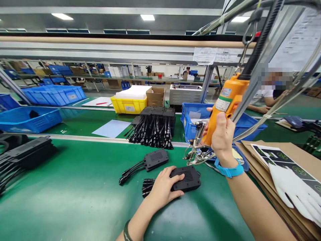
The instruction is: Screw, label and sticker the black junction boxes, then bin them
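Note:
My left hand (165,185) lies over a black plastic box with cables (188,179) on the green bench, thumb along its near side and fingers across its ribbed top. Its short cables with connectors stick out to the left, partly under my hand. Up at the right, my right hand (222,135) is wrapped round an orange electric screwdriver (227,97), which hangs from a metal hook and tilts down to the left. The screwdriver's lower end is above and apart from the box. Just behind my left hand lies a second black box (156,159) with its cables.
Stacked black boxes (156,113) with dangling cables stand behind, beside a yellow bin (129,104). A blue bin (187,125) sits behind the screwdriver. More cabled boxes (30,150) lie left. Cardboard (247,157) and a white glove (293,187) are at right. A person's arm (272,100) shows beyond.

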`<state>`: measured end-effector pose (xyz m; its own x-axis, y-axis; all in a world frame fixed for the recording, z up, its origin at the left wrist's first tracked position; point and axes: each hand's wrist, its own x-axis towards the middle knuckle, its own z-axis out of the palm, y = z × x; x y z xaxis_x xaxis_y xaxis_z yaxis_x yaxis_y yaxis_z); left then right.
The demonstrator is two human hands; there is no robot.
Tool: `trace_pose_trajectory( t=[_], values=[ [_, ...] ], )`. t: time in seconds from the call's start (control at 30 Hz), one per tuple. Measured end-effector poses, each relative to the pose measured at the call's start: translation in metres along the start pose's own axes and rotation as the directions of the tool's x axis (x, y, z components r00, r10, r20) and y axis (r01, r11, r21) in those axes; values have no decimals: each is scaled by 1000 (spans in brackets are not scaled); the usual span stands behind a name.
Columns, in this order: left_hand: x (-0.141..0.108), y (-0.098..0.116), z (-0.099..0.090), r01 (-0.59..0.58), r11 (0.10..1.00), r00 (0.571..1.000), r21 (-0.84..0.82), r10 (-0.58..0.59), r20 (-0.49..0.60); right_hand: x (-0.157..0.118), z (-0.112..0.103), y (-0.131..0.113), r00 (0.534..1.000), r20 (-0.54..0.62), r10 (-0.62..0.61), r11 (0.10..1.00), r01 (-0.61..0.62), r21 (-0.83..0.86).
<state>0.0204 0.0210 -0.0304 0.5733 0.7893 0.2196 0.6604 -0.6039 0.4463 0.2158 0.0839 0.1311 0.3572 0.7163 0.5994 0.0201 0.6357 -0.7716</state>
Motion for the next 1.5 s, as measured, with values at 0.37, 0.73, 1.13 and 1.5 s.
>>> trace_pose_trajectory(
  t=[0.37, 0.73, 1.13, 1.5],
  values=[
    [1, 1, 1, 22, 1000, 1000, 3, -22, 2, -11, 4, 11, 999, 19, 34, 999, -34, 0],
    [0, 1, -1, 57, 998, 997, -23, -56, 56, -17, 1, 20, 999, 28, 33, 999, -33, -10],
    [0, 0, -3, 89, 996, 985, -3, -88, 151, -32, -4, 23, 998, 45, 32, 998, -34, 46],
    [7, -1, -1, 109, 992, 991, 60, -113, 76, 3, -5, -49, 990, -43, -137, 990, 136, -35]
  ],
)
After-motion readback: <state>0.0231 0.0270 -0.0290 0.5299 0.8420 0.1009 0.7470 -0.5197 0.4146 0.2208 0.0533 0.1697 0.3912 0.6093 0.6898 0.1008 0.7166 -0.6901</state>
